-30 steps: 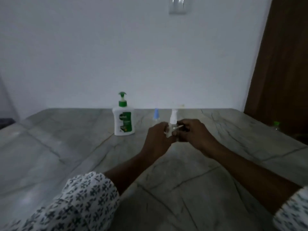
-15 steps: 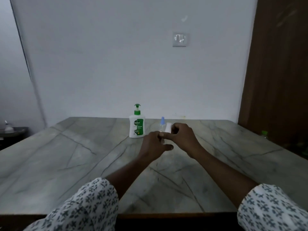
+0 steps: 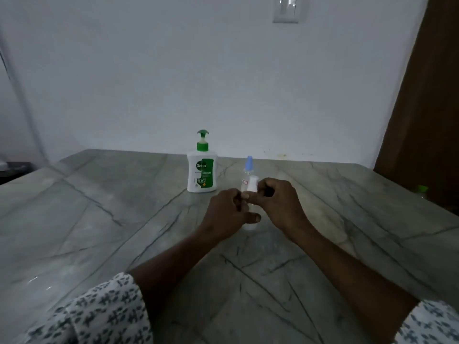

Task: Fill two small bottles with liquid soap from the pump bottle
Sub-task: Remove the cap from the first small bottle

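Head view: left hand [image 3: 227, 211] wraps the small white bottle [image 3: 249, 225] standing on the tabletop [image 3: 99, 219]; right hand [image 3: 275, 202] pinches its white cap [image 3: 252, 183] at the top. Blue-capped bottle [image 3: 248, 167] just behind, pump bottle [image 3: 202, 167] back-left (both untouched). Hands sit nearer than 0.5 s ago. Open tabletop left and right; far edge meets the wall.

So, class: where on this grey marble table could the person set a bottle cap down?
Bare marble table stretches left of the white-and-green pump bottle, and right of the right hand. It is crowded mid-table: both hands, the left hand included, close on a small white-capped bottle, with the blue-capped bottle just behind.
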Demonstrator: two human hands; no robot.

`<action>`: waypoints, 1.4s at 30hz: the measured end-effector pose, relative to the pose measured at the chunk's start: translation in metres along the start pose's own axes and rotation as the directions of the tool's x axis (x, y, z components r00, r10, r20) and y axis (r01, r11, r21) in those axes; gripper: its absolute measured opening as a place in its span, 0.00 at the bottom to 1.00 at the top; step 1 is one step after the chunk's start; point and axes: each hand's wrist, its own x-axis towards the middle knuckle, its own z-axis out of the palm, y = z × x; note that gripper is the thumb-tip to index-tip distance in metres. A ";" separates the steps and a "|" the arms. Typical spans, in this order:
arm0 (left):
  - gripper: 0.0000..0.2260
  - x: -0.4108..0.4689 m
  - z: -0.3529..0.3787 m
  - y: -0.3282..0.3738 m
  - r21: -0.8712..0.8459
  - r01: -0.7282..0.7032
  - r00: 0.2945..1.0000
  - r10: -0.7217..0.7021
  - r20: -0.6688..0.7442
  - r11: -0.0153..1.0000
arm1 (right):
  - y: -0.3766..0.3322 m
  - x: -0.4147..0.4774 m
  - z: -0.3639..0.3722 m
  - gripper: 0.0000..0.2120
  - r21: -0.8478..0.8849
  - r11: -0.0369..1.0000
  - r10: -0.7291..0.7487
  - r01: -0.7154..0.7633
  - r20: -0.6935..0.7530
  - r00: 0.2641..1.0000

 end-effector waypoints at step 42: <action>0.17 -0.002 0.000 -0.001 0.054 -0.046 0.997 0.042 0.065 0.997 | 0.010 -0.009 0.009 0.21 0.065 0.998 0.019 -0.015 -0.059 0.998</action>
